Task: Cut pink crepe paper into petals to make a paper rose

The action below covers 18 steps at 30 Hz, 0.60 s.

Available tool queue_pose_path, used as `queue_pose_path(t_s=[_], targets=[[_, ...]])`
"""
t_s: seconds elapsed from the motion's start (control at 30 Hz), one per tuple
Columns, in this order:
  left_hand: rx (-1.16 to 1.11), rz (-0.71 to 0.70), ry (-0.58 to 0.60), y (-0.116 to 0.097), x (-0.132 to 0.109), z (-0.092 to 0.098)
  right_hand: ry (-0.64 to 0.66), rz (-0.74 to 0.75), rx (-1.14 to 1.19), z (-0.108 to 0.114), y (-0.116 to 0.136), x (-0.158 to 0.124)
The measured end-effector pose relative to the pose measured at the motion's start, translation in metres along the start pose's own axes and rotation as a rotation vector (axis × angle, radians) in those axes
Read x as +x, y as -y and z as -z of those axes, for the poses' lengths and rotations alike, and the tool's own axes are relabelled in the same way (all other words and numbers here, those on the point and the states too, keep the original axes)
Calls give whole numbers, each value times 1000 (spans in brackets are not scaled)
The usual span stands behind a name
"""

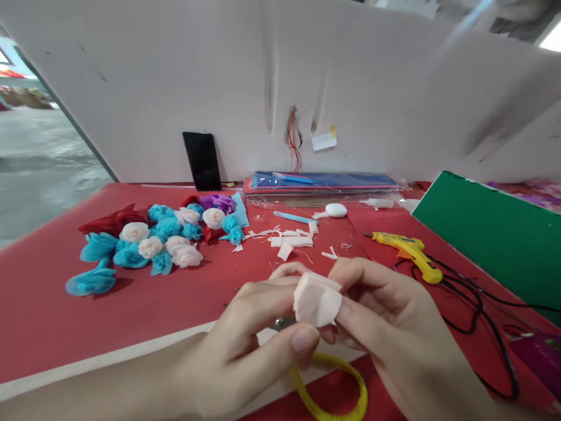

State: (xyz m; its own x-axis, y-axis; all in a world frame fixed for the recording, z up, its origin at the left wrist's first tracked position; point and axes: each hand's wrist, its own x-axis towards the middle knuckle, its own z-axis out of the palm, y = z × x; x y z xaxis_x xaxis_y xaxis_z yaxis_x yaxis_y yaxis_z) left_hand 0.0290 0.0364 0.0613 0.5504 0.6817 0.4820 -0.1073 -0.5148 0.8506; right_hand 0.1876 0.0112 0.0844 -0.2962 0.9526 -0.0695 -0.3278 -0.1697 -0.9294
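Note:
Between my two hands is a small pale pink paper flower (pixel 313 298), partly rolled. My left hand (pixel 249 333) pinches it from the left, thumb below and fingers behind. With thumb and fingers closed, my right hand (pixel 385 316) grips its right edge. Below the hands lie scissors with a yellow handle (pixel 362 392); their blades are mostly hidden by my left hand. Beyond my fingers lie pale pink paper scraps (pixel 291 241). A pile of finished-looking paper flowers in blue (pixel 166 229), pink (pixel 135 232) and purple (pixel 219 203) sits to the left.
A yellow hot glue gun (pixel 407 248) with a black cable (pixel 477 310) lies at right, near a leaning green board (pixel 495 240). A phone (pixel 202 161) leans on the white back wall beside wrapped paper sheets (pixel 324 181). A blue stick (pixel 295 217) lies nearby.

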Motion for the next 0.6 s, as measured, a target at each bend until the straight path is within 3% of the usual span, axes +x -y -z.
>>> queue_pose_path(t_s=[0.33,0.47,0.6], targets=[[113,21,22,-2,-1,-1,-67,-46,-21,-7,5,1],[12,100,52,-4,1,-1,-60,-26,-54,-9,6,-1],[-235,290,19,-3,-1,-2,-30,87,-177,-2,1,4]])
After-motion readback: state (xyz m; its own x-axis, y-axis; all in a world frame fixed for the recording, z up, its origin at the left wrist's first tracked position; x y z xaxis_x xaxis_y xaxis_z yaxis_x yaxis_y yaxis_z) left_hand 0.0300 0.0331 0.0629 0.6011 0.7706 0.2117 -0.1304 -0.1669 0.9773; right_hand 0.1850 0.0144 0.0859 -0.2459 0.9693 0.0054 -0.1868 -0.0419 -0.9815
